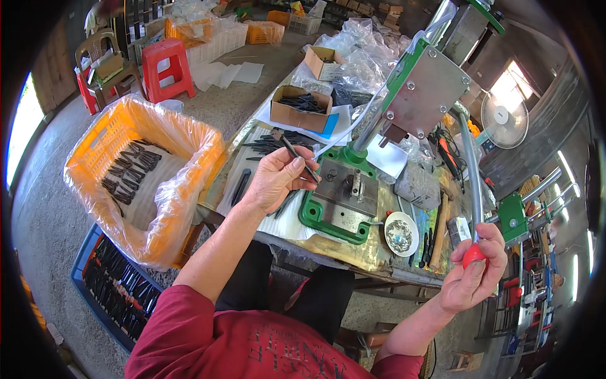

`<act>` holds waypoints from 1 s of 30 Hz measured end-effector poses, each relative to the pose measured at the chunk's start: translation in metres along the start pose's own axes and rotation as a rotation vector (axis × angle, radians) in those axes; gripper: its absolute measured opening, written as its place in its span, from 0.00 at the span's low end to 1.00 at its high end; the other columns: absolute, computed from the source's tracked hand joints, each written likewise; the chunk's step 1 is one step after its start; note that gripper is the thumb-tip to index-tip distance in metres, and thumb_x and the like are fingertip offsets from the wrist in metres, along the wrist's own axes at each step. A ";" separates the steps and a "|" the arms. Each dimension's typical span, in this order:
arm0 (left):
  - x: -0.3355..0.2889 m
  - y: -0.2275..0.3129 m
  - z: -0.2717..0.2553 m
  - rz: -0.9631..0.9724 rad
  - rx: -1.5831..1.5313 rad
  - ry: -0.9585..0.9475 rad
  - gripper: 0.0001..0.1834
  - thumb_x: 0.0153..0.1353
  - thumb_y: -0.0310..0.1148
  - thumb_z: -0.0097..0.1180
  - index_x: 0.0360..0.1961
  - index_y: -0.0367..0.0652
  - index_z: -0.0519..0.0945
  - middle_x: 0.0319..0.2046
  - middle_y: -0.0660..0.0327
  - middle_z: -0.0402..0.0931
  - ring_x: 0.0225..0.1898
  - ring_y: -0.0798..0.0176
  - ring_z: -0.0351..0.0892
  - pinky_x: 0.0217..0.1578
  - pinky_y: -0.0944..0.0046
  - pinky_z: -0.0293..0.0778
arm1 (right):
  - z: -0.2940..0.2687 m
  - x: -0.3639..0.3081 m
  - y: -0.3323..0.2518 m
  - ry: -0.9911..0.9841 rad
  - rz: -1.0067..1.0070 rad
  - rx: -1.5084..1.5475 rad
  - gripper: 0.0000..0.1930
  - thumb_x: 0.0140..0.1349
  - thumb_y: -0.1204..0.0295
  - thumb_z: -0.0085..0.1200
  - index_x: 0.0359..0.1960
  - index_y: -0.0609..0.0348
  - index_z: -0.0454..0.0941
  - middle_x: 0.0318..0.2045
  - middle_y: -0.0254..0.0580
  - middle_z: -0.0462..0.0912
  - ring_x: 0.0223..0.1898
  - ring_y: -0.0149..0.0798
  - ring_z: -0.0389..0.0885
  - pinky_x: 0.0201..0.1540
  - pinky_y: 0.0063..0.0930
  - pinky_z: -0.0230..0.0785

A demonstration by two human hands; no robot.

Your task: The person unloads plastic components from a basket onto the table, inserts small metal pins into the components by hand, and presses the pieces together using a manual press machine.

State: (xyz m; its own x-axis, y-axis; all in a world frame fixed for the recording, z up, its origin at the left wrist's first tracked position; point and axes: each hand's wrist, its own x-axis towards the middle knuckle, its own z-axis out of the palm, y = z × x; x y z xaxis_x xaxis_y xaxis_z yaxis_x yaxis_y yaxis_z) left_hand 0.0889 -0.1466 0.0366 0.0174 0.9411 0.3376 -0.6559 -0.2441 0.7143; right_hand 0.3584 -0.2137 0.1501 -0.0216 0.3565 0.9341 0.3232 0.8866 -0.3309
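My left hand [273,181] is closed around a dark pair of pliers [290,149], held in the air just left of the press. The pliers' jaws point up and away from me. My right hand [468,282] wraps its fingers round the red ball knob [475,255] at the end of the press's long metal lever [471,170]. Ahead of me stands the green hand press [421,88], its ram above a steel plate [338,203]. On that plate sits a small metal fixture [357,187]. Dark tool parts [262,144] lie on white sheeting behind my left hand.
Left of the bench, a plastic-lined yellow crate [189,165] holds dark tools, with a blue crate [84,259] of black-handled tools below. A white dish [413,243], a grey block [416,187] and a cardboard box [287,115] share the bench. A fan [505,120] stands behind.
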 end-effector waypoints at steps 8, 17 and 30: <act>-0.002 -0.003 0.001 -0.011 0.049 0.010 0.09 0.55 0.31 0.46 0.37 0.40 0.70 0.31 0.58 0.72 0.31 0.63 0.75 0.29 0.68 0.74 | -0.006 -0.004 0.006 0.013 -0.016 -0.026 0.18 0.53 0.60 0.45 0.38 0.63 0.65 0.40 0.58 0.66 0.19 0.30 0.67 0.17 0.13 0.59; -0.005 0.000 0.001 -0.010 0.143 0.007 0.10 0.55 0.32 0.47 0.38 0.39 0.69 0.31 0.58 0.72 0.32 0.63 0.75 0.30 0.67 0.74 | 0.001 -0.006 0.007 0.078 0.003 0.078 0.33 0.55 0.47 0.34 0.53 0.64 0.54 0.50 0.60 0.60 0.19 0.30 0.67 0.22 0.15 0.59; 0.016 -0.006 0.014 -0.015 0.250 0.001 0.09 0.55 0.28 0.47 0.37 0.38 0.70 0.30 0.59 0.72 0.30 0.67 0.74 0.30 0.71 0.73 | -0.002 -0.005 0.012 0.228 -0.047 0.108 0.32 0.54 0.47 0.37 0.49 0.65 0.58 0.47 0.60 0.63 0.19 0.33 0.70 0.17 0.15 0.61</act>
State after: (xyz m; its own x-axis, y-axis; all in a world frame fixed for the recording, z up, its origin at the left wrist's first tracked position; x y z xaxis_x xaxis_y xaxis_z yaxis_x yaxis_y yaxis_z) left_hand 0.1034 -0.1335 0.0461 0.0243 0.9453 0.3254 -0.4483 -0.2806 0.8487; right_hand 0.3643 -0.2053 0.1418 0.1839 0.2488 0.9509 0.2240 0.9314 -0.2870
